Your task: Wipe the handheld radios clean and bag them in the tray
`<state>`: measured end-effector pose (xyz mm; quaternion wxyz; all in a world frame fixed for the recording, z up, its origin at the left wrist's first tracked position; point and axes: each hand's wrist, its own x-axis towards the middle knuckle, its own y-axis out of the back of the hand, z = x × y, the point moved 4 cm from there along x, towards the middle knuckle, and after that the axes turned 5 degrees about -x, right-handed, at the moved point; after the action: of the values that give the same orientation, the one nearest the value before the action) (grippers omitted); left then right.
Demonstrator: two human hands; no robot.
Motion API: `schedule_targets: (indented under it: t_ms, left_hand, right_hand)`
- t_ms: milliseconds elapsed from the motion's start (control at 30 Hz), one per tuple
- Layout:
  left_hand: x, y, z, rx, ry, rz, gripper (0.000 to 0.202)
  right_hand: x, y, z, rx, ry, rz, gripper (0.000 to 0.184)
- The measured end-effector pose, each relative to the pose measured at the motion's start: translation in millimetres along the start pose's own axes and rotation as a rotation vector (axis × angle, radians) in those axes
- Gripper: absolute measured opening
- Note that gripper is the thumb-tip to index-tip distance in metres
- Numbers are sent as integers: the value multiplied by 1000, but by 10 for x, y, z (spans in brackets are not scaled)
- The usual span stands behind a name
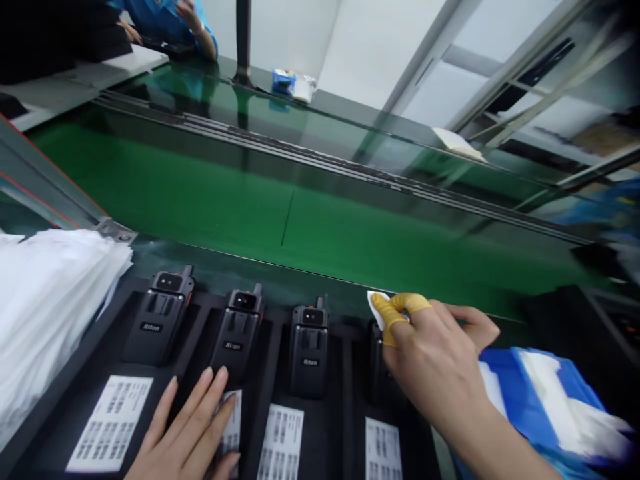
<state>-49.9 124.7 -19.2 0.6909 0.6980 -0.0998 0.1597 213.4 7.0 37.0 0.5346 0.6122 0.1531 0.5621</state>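
A black tray (265, 347) holds several black two-way radios, each in its own slot above a white barcode label (110, 423). My left hand (185, 430) lies with fingers spread, partly over the label below the second radio (236, 333) from the left. Yellow finger cots cover some fingers of my right hand (435, 353). Those fingers pinch a small white wipe (377, 308) at the top of the rightmost radio (376, 363), which my hand mostly hides. Between them lies another radio (310, 350), its back facing up.
White sheets (50, 320) are piled at the left. A blue and white packet (550, 400) sits on the right. Beyond the tray runs a green conveyor belt (225, 207). Across it, a person in blue (165, 23) is at work.
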Motion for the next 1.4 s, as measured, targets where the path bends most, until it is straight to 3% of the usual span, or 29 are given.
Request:
schedule_targets:
  t_ms: [200, 333, 433, 600, 767, 1067, 1167, 1300, 1400]
  left_hand:
    - [-50, 84, 27, -83, 86, 13, 41]
    - [5, 135, 245, -136, 56, 91, 39]
    - [131, 47, 517, -149, -67, 110, 33]
    - [313, -199, 808, -130, -145, 21, 36]
    - [383, -263, 799, -95, -87, -100, 45]
    - [354, -344, 780, -120, -126, -68, 44]
    - [347, -354, 785, -105, -143, -79, 44]
    - [356, -340, 774, -106, -148, -65, 45]
    - [353, -351, 768, -104, -147, -81, 44]
  right_hand:
    - [-153, 145, 65, -79, 2, -25, 24]
    - [-229, 198, 88, -67, 18, -8, 26]
    - [-218, 175, 24, -21, 50, 4, 26]
    - [-112, 113, -160, 77, 137, 52, 30]
    - [-48, 31, -278, 204, 225, 12, 29]
    - [121, -139, -583, 305, 277, -217, 19]
    - [149, -119, -494, 259, 259, -235, 20]
    - [128, -58, -227, 169, 170, -190, 20]
    - [120, -21, -155, 173, 132, -133, 22]
